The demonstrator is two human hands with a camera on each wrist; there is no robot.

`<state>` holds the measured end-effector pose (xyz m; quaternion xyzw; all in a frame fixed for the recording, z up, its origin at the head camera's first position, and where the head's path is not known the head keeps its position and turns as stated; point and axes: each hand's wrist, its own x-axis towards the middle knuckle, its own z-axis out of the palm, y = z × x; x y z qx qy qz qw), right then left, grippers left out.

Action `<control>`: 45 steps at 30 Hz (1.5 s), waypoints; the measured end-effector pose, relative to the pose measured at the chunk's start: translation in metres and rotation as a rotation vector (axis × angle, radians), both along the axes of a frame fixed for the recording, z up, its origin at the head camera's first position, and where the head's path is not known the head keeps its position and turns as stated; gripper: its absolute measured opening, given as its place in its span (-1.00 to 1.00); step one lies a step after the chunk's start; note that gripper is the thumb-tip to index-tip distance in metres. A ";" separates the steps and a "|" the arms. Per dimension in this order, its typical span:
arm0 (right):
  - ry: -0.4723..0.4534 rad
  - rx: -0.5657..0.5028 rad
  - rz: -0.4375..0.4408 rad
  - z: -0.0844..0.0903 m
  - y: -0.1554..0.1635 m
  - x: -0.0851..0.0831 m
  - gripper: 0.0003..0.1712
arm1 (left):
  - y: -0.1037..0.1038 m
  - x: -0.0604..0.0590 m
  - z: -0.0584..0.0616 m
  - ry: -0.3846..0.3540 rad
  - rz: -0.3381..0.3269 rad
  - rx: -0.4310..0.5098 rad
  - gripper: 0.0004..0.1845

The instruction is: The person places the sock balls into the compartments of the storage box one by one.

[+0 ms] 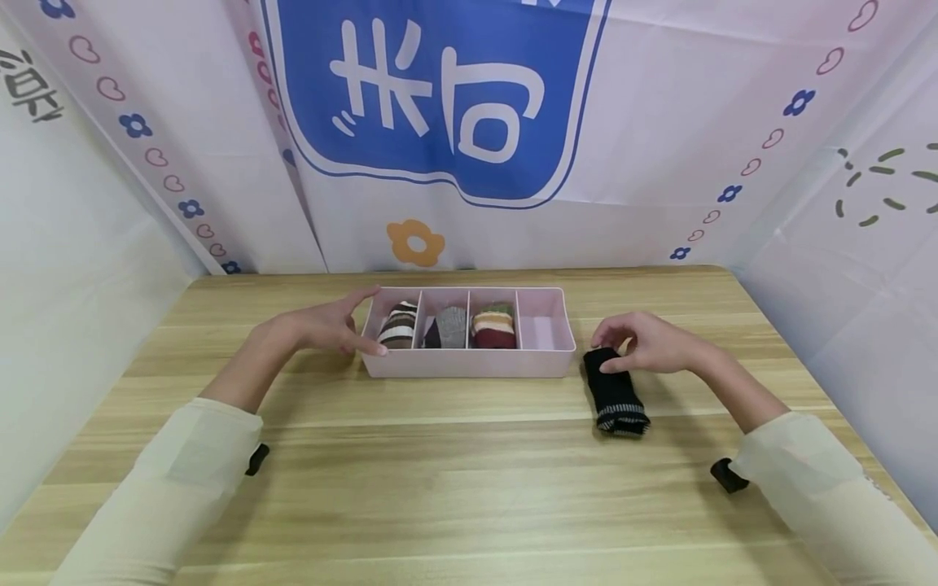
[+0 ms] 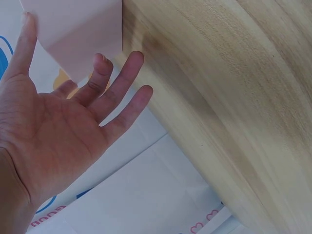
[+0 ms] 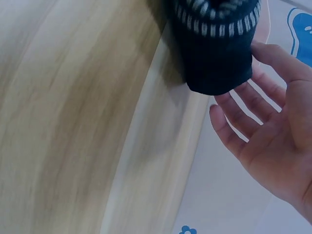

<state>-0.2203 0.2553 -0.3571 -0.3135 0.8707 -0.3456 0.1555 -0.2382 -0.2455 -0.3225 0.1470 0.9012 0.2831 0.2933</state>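
Observation:
A pale pink divided box point(image 1: 469, 364) stands near the back of the table. Its left compartment holds a brown-and-white striped sock point(image 1: 399, 327), then come a grey sock point(image 1: 450, 327) and a red, cream and green striped sock point(image 1: 494, 328); the rightmost compartment shows a bare bottom. My left hand point(image 1: 318, 325) spans the box's left end, thumb and forefinger touching it, the other fingers spread loosely. Right of the box, my right hand point(image 1: 655, 343) pinches the far end of a folded black sock point(image 1: 614, 395) with a grey-patterned cuff, thumb on one side and fingertips behind.
The wooden table point(image 1: 440, 480) reaches back to a white printed cloth point(image 1: 645, 163) hung behind it. More white cloth stands along both sides. A black strap piece point(image 1: 729, 475) shows below the right sleeve, and a similar one below the left sleeve.

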 end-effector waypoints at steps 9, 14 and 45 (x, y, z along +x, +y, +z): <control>0.048 0.022 -0.073 0.002 0.007 0.003 -0.65 | 0.000 0.000 0.000 0.007 -0.004 -0.014 0.29; -0.015 0.054 0.007 0.001 0.012 0.012 -0.12 | 0.000 0.000 0.000 0.005 0.000 -0.013 0.29; 0.120 -0.035 0.050 -0.018 0.011 0.019 -0.08 | 0.000 0.002 -0.001 0.002 -0.001 -0.001 0.29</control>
